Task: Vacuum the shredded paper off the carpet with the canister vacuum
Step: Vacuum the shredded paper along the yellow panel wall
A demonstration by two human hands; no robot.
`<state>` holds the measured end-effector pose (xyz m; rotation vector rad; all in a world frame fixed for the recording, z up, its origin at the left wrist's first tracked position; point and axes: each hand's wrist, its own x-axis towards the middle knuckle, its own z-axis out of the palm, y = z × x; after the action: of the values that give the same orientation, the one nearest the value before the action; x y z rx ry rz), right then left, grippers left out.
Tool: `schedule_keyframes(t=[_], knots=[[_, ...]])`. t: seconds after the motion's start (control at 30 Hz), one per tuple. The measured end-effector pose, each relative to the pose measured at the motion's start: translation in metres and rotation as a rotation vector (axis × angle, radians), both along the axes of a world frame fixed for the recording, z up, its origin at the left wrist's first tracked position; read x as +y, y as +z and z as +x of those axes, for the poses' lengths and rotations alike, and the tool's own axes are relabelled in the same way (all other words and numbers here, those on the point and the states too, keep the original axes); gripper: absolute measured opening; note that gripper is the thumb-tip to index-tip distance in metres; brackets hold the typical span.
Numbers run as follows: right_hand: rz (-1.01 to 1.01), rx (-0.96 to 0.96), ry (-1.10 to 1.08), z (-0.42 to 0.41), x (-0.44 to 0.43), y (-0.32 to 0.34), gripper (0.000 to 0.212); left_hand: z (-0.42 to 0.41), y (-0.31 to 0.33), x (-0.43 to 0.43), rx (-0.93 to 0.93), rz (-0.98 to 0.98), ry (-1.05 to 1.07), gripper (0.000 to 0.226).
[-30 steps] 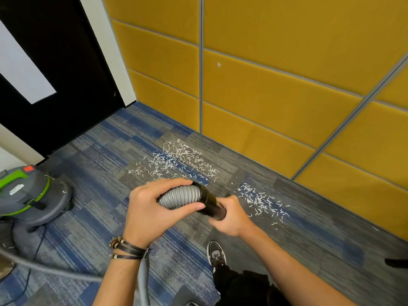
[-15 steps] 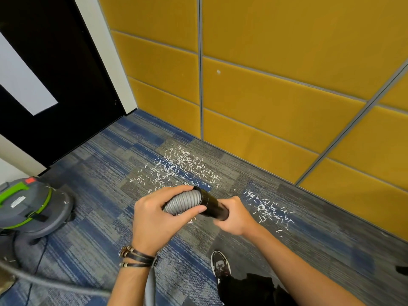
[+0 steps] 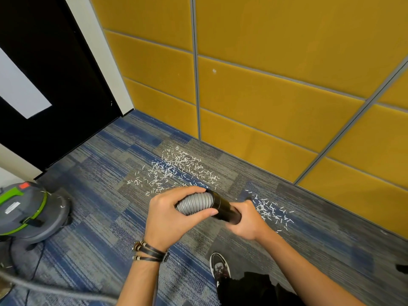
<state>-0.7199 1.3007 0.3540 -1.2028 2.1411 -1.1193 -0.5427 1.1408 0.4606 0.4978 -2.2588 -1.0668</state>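
A wall of yellow padded panels (image 3: 265, 96) fills the upper right, meeting a black door (image 3: 55, 85) at the corner on the left. Below them lies the blue and grey striped carpet (image 3: 99, 206). The canister vacuum (image 3: 26, 210), grey with green trim, stands on the carpet at the left edge, well apart from the hands, with a few paper bits on and around it. Its grey ribbed hose (image 3: 194, 203) crosses the bottom left corner, though its path up to the hands is hidden behind the left forearm.

The left hand (image 3: 170, 219) grips the ribbed end of the hose, fingers over the top and thumb underneath. The right hand (image 3: 247, 221) wraps around the black nozzle tube (image 3: 225, 209) joined to that end. The nozzle is held above the floor.

A dark shoe (image 3: 219, 267) stands below the hands.

The shredded paper (image 3: 176, 168) lies in 2 patches on the carpet near the wall: a larger one just beyond the left hand, a smaller one (image 3: 271, 210) beside the right hand.

Dark cord bracelets (image 3: 148, 250) circle the left wrist.
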Motion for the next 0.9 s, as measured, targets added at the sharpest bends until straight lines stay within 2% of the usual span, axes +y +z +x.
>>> schedule_keyframes(t=[0.13, 0.3, 0.43, 0.53, 0.67, 0.9], knots=[[-0.004, 0.019, -0.016, -0.006, 0.004, 0.005, 0.028, -0.008, -0.003, 0.003, 0.0, -0.029, 0.024, 0.049], [-0.037, -0.004, -0.025, -0.014, -0.007, 0.008, 0.044, -0.02, 0.005, 0.001, 0.007, -0.039, 0.001, 0.048], [-0.025, -0.017, -0.033, -0.014, -0.004, 0.006, 0.043, -0.023, 0.006, 0.001, -0.005, -0.014, -0.024, 0.048], [-0.021, -0.02, -0.059, -0.008, 0.004, 0.003, 0.032, -0.019, 0.009, 0.001, -0.003, -0.035, -0.031, 0.048], [-0.076, -0.02, -0.094, 0.011, 0.004, 0.008, 0.044, -0.005, 0.02, 0.001, 0.009, -0.074, -0.013, 0.048], [-0.112, -0.04, -0.053, 0.04, -0.007, 0.016, 0.044, 0.021, 0.031, 0.004, 0.029, -0.1, -0.033, 0.047]])
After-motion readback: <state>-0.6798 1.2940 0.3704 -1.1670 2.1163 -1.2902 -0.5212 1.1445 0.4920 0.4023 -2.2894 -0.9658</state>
